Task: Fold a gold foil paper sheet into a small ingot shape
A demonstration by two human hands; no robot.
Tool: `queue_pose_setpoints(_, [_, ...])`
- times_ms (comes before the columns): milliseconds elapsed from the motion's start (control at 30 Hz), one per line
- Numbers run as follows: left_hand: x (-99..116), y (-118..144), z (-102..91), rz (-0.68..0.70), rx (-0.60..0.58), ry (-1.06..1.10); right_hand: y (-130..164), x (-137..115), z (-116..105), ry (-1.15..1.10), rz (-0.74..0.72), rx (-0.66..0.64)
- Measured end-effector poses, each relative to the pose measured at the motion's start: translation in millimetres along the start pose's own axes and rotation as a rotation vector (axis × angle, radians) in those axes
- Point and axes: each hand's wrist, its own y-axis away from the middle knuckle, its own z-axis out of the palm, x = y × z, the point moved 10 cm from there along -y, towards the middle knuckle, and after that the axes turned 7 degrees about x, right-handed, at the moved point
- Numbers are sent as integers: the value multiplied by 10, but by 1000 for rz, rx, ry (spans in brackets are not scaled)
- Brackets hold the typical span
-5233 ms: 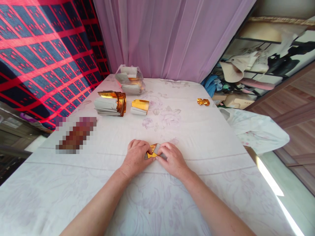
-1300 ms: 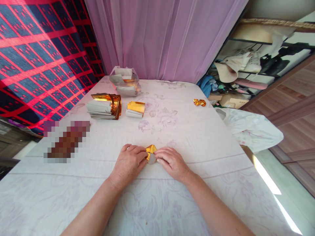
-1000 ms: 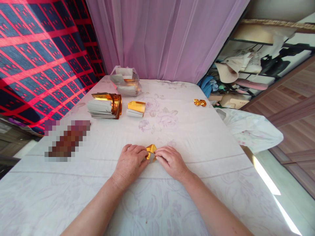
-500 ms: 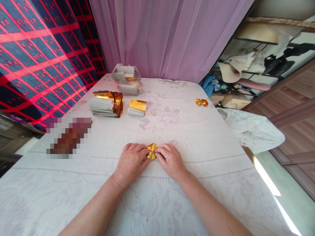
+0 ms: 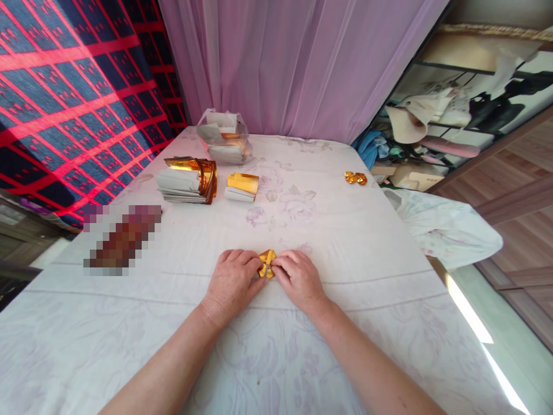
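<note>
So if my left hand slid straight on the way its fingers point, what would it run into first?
The left hand points right, across the folded gold paper it already pinches. Right behind that paper are the fingertips of the right hand, so it would most likely meet those first.

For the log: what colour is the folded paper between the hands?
Shiny gold, seen in the head view: the folded paper is pinched between the left hand and right hand.

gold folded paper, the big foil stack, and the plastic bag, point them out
gold folded paper [image 5: 266, 264], head view, its exposed top between the fingertips
big foil stack [image 5: 186, 180], head view, grey side
plastic bag [image 5: 223, 138], head view, its front
</note>
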Motion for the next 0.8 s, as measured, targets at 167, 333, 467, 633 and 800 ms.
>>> queue_pose_setpoints(167, [8, -1, 1, -12, -8, -5, -5, 3, -3, -16, 5, 9])
queue_pose_setpoints(333, [18, -14, -18, -31, -9, 0, -2, 20, 9, -28, 16, 2])
queue_pose_setpoints(467, [31, -21, -31, -52, 5, -1, 2, 32, 20, -32, 24, -3])
queue_pose_setpoints(633, [3, -15, 16, -117, -10, -34, -2, 43, 25, -49, 29, -4])
queue_pose_setpoints(800, [-6, -8, 38, -133, -20, -43, 1, 82, 24, -115, 41, -12])
